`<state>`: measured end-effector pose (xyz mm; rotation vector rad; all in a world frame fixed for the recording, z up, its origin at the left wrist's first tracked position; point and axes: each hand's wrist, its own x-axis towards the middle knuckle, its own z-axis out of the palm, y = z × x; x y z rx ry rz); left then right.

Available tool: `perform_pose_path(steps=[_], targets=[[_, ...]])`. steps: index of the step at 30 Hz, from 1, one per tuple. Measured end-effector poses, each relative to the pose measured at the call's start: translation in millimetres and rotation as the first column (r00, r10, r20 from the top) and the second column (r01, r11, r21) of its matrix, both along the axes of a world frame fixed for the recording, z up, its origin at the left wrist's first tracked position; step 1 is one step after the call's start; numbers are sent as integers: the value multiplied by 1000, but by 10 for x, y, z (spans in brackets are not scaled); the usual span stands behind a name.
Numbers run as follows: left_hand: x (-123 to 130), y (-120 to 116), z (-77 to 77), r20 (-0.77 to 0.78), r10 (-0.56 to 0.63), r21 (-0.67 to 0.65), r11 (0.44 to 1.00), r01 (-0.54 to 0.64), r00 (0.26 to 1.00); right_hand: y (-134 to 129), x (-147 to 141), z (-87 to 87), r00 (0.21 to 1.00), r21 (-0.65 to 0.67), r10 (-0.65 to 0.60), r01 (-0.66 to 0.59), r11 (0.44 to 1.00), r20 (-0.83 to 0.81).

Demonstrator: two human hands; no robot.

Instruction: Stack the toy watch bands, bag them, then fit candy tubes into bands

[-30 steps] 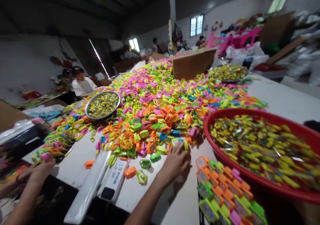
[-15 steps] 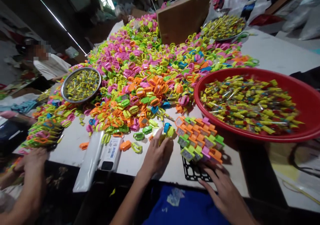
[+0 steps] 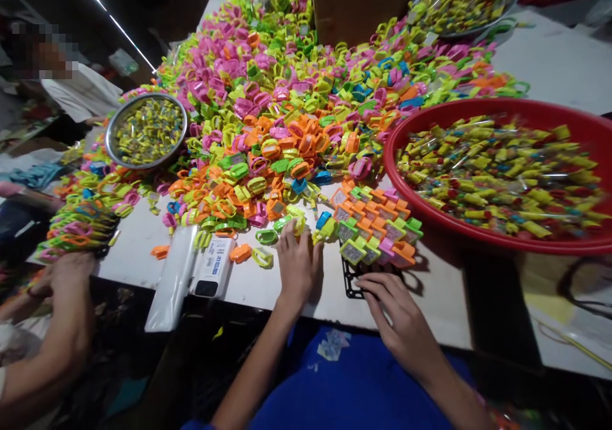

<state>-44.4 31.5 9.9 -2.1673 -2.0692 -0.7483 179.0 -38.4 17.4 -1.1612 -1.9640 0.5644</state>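
Observation:
My left hand [image 3: 297,261] reaches over the white tabletop with fingers bent and thumb apart. Its fingertips meet a yellow-green plastic toy watch [image 3: 295,215] at the near edge of the heap; the exact contact is hard to see. A blue toy watch [image 3: 323,220] and a yellow one [image 3: 326,231] lie just right of it. My right hand [image 3: 389,296] has its fingers stretched out, with the tips at the near side of a black plastic rack [image 3: 352,286]. On the rack, rows of orange, green, yellow and pink watches [image 3: 375,222] stand with square faces up.
A large heap of loose toy watches [image 3: 268,98] covers the table's middle. At right stands a red basin [image 3: 502,242] of small yellow packets; a metal bowl [image 3: 112,152] holds more. A white box [image 3: 213,267] and clear plastic bags [image 3: 169,289] lie left. Co-worker's hands [image 3: 71,274] are far left.
My left fingers have bent over the yellow-green toy watch. My right hand has shifted left along the rack's near side. The view has tipped downward.

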Motion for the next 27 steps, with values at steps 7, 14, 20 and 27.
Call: perform_pose_path(steps=[7,14,20,27], targets=[[-6,-101,76,461,3,69,997,-40,887,-137,-183,186,973,-381,-30,-62,923,-230],[39,-733,154,656,-230,86,969,232,719,-39,-373,297,889,-448,-84,-144,883,-450],[73,-982,82,512,-421,191,906,378,749,-147,-311,220,801,-429,-149,-145,892,-580],[138,-993,-219,743,-275,110,949,295,610,-12,189,84,676,-394,-537,373,840,-505]])
